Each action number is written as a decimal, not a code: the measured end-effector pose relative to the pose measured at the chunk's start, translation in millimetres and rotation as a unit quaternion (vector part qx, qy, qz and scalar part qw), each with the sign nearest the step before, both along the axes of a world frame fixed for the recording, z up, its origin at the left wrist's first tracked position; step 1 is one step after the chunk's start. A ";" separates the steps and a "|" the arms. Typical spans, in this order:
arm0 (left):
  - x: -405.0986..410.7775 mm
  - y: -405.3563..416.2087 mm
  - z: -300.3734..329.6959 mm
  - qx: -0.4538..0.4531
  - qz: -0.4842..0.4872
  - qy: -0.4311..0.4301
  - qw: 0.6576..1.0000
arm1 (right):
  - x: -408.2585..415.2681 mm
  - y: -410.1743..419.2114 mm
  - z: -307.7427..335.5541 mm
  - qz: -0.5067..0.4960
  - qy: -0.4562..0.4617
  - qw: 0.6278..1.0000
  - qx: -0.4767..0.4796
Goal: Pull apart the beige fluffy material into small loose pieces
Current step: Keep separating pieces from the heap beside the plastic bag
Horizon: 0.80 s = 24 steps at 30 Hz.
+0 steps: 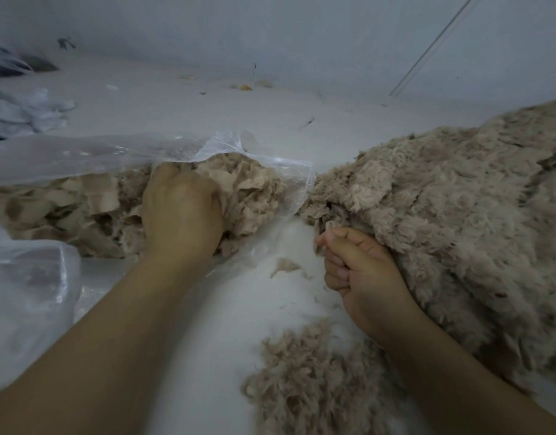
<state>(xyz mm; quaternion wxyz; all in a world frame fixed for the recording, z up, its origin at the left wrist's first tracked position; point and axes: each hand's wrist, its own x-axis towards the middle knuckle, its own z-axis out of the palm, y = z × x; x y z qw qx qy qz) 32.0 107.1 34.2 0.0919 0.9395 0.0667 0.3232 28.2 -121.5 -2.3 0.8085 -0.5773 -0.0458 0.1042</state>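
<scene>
**Beige fluffy material: tearing the big mass down, handful by handful**

Beige fluffy material lies as one large mass on the right of the white surface. The right hand is curled tight at its near edge, apparently pinching a tuft. The left hand is buried, fingers curled, in torn pieces inside the clear plastic bag. Small pinches near the edge, pulled sideways, should give finer shreds. Count: one bag, two hands, one loose heap, one stray tuft.
</scene>
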 end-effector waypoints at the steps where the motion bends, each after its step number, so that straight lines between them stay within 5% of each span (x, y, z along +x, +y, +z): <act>1: -1.0 -2.0 -1.8 0.030 0.030 0.051 0.998 | 0.1 0.2 0.4 -0.002 0.003 1.000 0.006; 4: -5.7 -12.2 -2.0 0.061 0.071 0.086 0.992 | 1.4 0.9 1.2 -0.006 0.018 0.999 0.030; 6: -9.3 -21.4 0.3 0.087 0.064 0.023 0.994 | 2.7 0.9 0.9 -0.010 0.025 0.999 0.044; 10: -17.1 -55.7 -4.3 0.033 -0.083 -0.097 0.991 | 4.1 1.1 -0.7 -0.018 0.030 0.998 0.052; 14: -14.8 -83.1 -17.5 -0.176 -0.226 0.143 0.947 | 4.5 0.5 -0.3 -0.020 0.033 0.998 0.054; 16: -12.1 -83.6 -19.0 -0.346 -0.209 0.234 0.884 | 4.1 1.1 -0.3 -0.025 0.040 0.997 0.062; 19: -19.0 -82.6 -19.9 -0.552 -0.242 0.370 0.706 | 4.2 1.6 -0.1 -0.039 0.043 0.995 0.080; 20: -20.7 -83.2 -21.6 -0.554 -0.246 0.373 0.703 | 4.5 1.8 -0.1 -0.041 0.043 0.995 0.079; 21: -19.6 -83.9 -25.0 -0.538 -0.243 0.337 0.733 | 4.6 2.1 -0.2 -0.041 0.043 0.995 0.077; 24: -3.0 -83.8 -29.2 -0.407 -0.231 0.121 0.875 | 4.9 2.8 -0.6 -0.038 0.042 0.995 0.084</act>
